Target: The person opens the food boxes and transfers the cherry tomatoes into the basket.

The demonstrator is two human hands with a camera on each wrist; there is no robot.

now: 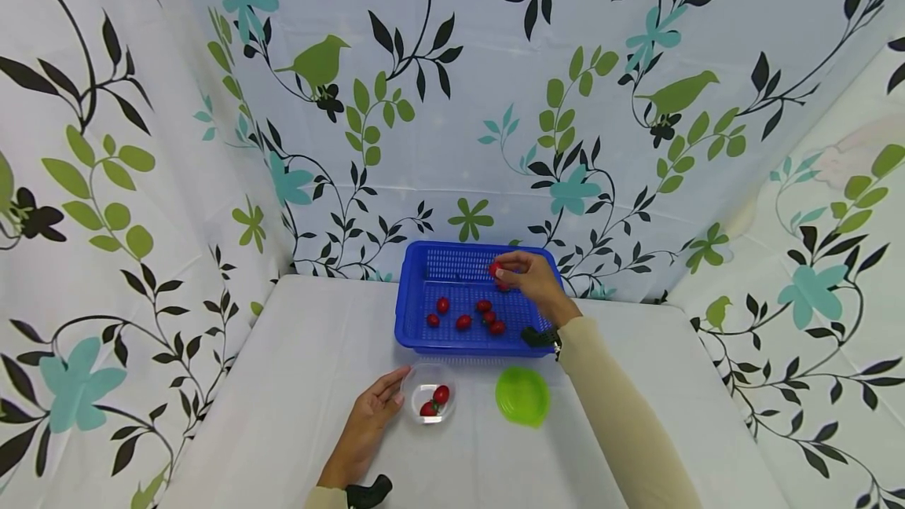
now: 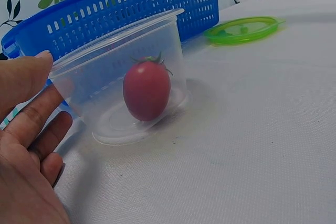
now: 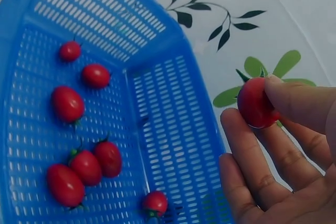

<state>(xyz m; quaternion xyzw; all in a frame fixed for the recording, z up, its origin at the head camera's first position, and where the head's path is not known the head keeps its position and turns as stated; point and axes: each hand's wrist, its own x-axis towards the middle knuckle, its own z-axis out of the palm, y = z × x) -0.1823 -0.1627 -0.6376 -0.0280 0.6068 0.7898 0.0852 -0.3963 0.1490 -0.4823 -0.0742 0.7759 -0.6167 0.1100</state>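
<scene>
My right hand [image 1: 530, 280] pinches a red cherry tomato [image 3: 257, 102] between thumb and fingertips, its green stem pointing up. In the head view this hand is over the back right of a blue slotted basket [image 1: 404, 297]. Inside the basket lie several more cherry tomatoes [image 3: 67, 104]. My left hand [image 1: 373, 415] holds a clear plastic container [image 2: 84, 98] at its left side, thumb at the rim and fingers against the outer wall. Two cherry tomatoes [image 1: 441, 394] sit in that container; in the left wrist view one [image 2: 147, 88] stands upright behind the clear wall.
A bright green lid [image 1: 522, 397] lies on the white table [image 1: 283, 415], right of the container and in front of the basket. Patterned cloth [image 1: 452, 132] with leaves and birds hangs behind the table and along both sides.
</scene>
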